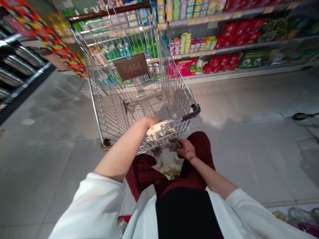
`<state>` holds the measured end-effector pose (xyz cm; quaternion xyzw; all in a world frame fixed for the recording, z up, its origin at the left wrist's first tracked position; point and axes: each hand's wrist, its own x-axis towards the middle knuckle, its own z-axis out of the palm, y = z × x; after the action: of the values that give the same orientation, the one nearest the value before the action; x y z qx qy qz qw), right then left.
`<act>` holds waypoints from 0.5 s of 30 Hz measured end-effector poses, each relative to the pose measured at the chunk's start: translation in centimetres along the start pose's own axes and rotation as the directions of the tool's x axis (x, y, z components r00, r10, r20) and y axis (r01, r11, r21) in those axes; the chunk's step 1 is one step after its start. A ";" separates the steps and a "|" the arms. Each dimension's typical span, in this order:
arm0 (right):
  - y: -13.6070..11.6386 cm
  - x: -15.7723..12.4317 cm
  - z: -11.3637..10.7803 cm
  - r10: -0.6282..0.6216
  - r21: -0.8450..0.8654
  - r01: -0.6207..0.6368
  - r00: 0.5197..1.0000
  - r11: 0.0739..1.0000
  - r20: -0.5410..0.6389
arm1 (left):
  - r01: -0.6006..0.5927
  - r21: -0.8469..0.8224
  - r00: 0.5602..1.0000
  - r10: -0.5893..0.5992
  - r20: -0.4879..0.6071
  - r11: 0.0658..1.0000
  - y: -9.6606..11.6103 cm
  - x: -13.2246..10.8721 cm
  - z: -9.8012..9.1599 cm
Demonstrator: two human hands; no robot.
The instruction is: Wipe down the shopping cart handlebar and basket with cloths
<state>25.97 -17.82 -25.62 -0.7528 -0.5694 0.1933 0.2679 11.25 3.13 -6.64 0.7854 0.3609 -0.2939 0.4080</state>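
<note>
A metal wire shopping cart (171,79) stands in front of me with its near end low by my knees. My left hand (152,120) reaches over the rim into the basket. Its fingers are closed at a cream bundle with coloured dots (161,128), which lies against the inside of the near wire wall. The fingertips are hidden behind it. Outside the basket, below the near rim, my right hand (186,149) has its fingers curled around a small dark grey thing (177,143). I cannot make out what that thing is. Something yellowish (170,170) lies low between my legs.
Shelves (209,51) with tubs, bottles and red packages run along the far side. An orange patterned strip (47,38) and a rack (22,79) stand at left. Tiled floor (239,139) surrounds the cart. A dark wheel-like object (300,116) is at right.
</note>
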 end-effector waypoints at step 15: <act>-3.8 1.2 -3.3 -0.161 0.128 0.204 0.945 0.971 -0.283 | -0.023 0.056 1.000 0.023 -0.002 0.998 0.0 0.0 -0.2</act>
<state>25.40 -16.52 -20.65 -0.6928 -0.5779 0.1068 0.4179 11.31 3.26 -6.58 0.8009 0.3441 -0.2981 0.3889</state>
